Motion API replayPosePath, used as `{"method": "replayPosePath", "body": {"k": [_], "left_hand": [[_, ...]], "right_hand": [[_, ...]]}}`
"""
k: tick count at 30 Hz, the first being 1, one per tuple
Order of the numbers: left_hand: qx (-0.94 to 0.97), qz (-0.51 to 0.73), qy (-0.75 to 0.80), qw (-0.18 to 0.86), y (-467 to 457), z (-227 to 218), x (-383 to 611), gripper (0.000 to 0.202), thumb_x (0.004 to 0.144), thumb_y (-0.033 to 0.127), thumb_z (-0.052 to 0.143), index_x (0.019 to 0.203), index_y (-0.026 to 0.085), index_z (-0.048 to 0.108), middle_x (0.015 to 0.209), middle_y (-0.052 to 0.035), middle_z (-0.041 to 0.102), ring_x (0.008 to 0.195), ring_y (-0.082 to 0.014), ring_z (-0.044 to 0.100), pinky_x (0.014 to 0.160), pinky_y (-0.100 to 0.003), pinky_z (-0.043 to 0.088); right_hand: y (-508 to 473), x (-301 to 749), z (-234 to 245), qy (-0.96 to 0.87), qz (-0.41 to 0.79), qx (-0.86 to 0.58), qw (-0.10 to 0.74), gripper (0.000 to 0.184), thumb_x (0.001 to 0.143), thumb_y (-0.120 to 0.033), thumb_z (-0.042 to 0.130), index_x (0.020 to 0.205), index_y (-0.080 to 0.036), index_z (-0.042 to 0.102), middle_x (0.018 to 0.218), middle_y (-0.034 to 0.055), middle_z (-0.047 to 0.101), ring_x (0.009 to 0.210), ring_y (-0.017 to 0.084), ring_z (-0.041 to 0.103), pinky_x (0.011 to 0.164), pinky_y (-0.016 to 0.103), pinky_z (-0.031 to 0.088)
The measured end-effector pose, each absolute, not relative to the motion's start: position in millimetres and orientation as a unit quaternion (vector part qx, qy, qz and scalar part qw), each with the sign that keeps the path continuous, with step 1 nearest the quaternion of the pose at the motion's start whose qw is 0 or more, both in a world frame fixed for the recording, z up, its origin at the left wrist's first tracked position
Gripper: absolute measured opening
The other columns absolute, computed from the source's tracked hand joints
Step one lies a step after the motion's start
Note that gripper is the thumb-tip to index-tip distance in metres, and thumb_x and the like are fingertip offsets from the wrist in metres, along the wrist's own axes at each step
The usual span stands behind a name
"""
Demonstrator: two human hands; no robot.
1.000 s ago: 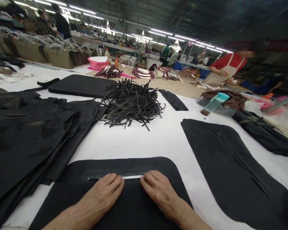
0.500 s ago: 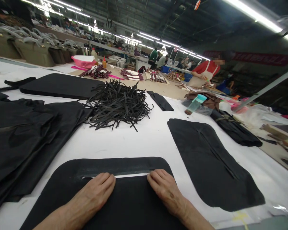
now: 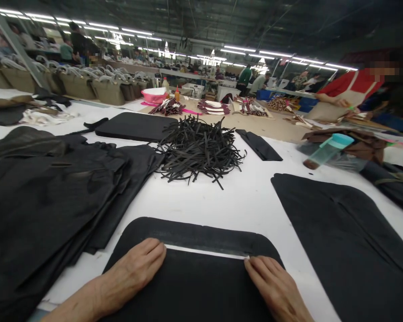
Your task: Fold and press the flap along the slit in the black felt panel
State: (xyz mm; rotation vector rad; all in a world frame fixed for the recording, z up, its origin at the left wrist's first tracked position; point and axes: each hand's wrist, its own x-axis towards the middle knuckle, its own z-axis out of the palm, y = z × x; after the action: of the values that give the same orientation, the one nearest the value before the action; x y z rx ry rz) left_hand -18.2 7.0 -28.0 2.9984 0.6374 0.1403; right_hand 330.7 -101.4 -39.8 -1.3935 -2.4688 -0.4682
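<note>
A black felt-like panel [image 3: 201, 277] with rounded corners lies on the white table right in front of me. A thin white slit [image 3: 206, 251] runs across it below a darker band. My left hand [image 3: 136, 270] lies flat on the panel with its fingertips at the slit's left end. At the slit's right end my right hand [image 3: 277, 288] presses flat in the same way. Neither hand grips anything.
A heap of black strips [image 3: 199, 150] sits mid-table. Black fabric stacks [image 3: 47, 192] fill the left; another black panel [image 3: 349, 232] lies right. A teal-capped bottle [image 3: 325, 151] lies on its side. A person in red [image 3: 342, 89] works at the far right, with other workers behind.
My hands have slid apart along the slit, the right one moving farthest to the right. The camera view has swung back leftward.
</note>
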Motion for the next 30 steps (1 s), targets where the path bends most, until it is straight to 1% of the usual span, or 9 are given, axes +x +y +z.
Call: {"method": "replayPosePath", "body": {"k": [3,9,14,17,20,22,24,27,30], "left_hand": [[0.973,0.064,0.221,0.039,8,-33,-29,0.038,0.083,0.0,0.038,0.113,0.018,0.053,0.103,-0.0084,0.059,0.1,-0.0215,0.051,0.089,-0.035,0.045],[0.961,0.121,0.239,0.067,10,-44,-38,0.032,0.083,0.002,0.039,0.107,0.017,0.055,0.104,-0.0093,0.059,0.099,-0.0218,0.051,0.088,-0.034,0.046],[0.927,0.158,0.314,0.132,11,-37,-41,0.032,0.086,0.001,0.031,0.1,0.019,0.054,0.104,-0.0063,0.056,0.095,-0.0177,0.052,0.082,-0.029,0.047],[0.896,0.209,0.36,0.157,9,-35,-43,0.029,0.088,0.003,0.029,0.095,0.02,0.052,0.102,-0.0046,0.055,0.094,-0.0143,0.053,0.08,-0.023,0.046],[0.904,0.218,0.35,0.116,4,-39,-40,0.032,0.087,0.003,0.031,0.103,0.021,0.051,0.104,-0.0041,0.056,0.095,-0.0152,0.053,0.082,-0.024,0.046],[0.927,0.188,0.318,0.063,0,-41,-37,0.043,0.082,-0.002,0.032,0.114,0.021,0.05,0.109,-0.0045,0.057,0.098,-0.0175,0.053,0.085,-0.028,0.046],[0.945,0.162,0.285,0.004,-4,-41,-32,0.052,0.076,-0.006,0.032,0.118,0.019,0.05,0.11,-0.0053,0.059,0.1,-0.0194,0.053,0.087,-0.03,0.046],[0.953,0.173,0.244,-0.059,-4,-35,-27,0.054,0.068,-0.009,0.031,0.111,0.014,0.055,0.103,-0.0071,0.063,0.094,-0.0199,0.056,0.084,-0.028,0.048],[0.954,0.177,0.236,-0.048,0,-30,-26,0.05,0.068,-0.009,0.03,0.101,0.014,0.06,0.092,-0.0061,0.065,0.084,-0.0181,0.059,0.079,-0.025,0.05]], "right_hand": [[-103,330,-40,-0.85,-0.166,-0.486,0.118,0.04,0.093,-0.009,0.023,0.105,-0.009,0.06,0.085,0.0108,0.063,0.08,0.02,0.059,0.075,0.032,0.05],[-107,333,-42,-0.854,-0.167,-0.485,0.081,0.038,0.088,-0.009,0.028,0.11,-0.01,0.059,0.093,0.0118,0.064,0.087,0.022,0.061,0.078,0.032,0.051],[-108,335,-41,-0.839,-0.161,-0.511,0.097,0.036,0.084,-0.009,0.033,0.107,-0.016,0.06,0.094,0.0086,0.065,0.085,0.02,0.062,0.074,0.027,0.053],[-110,332,-44,-0.793,-0.172,-0.572,0.121,0.033,0.086,-0.011,0.033,0.106,-0.018,0.059,0.101,0.0087,0.063,0.086,0.019,0.063,0.07,0.024,0.053],[-108,315,-45,-0.756,-0.158,-0.621,0.136,0.03,0.088,-0.014,0.032,0.105,-0.017,0.057,0.1,0.0107,0.06,0.083,0.02,0.062,0.066,0.025,0.053],[-104,298,-44,-0.767,-0.131,-0.611,0.145,0.032,0.087,-0.01,0.03,0.103,-0.019,0.057,0.096,0.0095,0.06,0.08,0.02,0.061,0.066,0.027,0.052],[-100,281,-43,-0.786,-0.118,-0.588,0.15,0.038,0.084,-0.004,0.029,0.104,-0.02,0.057,0.094,0.0082,0.061,0.08,0.02,0.06,0.069,0.03,0.052],[-98,267,-43,-0.795,-0.105,-0.583,0.13,0.042,0.078,0.002,0.034,0.109,-0.017,0.055,0.093,0.0082,0.062,0.083,0.023,0.058,0.072,0.033,0.051],[-100,267,-46,-0.794,-0.108,-0.587,0.115,0.042,0.074,0.002,0.039,0.111,-0.015,0.053,0.09,0.0092,0.061,0.08,0.024,0.056,0.07,0.033,0.05]]}}
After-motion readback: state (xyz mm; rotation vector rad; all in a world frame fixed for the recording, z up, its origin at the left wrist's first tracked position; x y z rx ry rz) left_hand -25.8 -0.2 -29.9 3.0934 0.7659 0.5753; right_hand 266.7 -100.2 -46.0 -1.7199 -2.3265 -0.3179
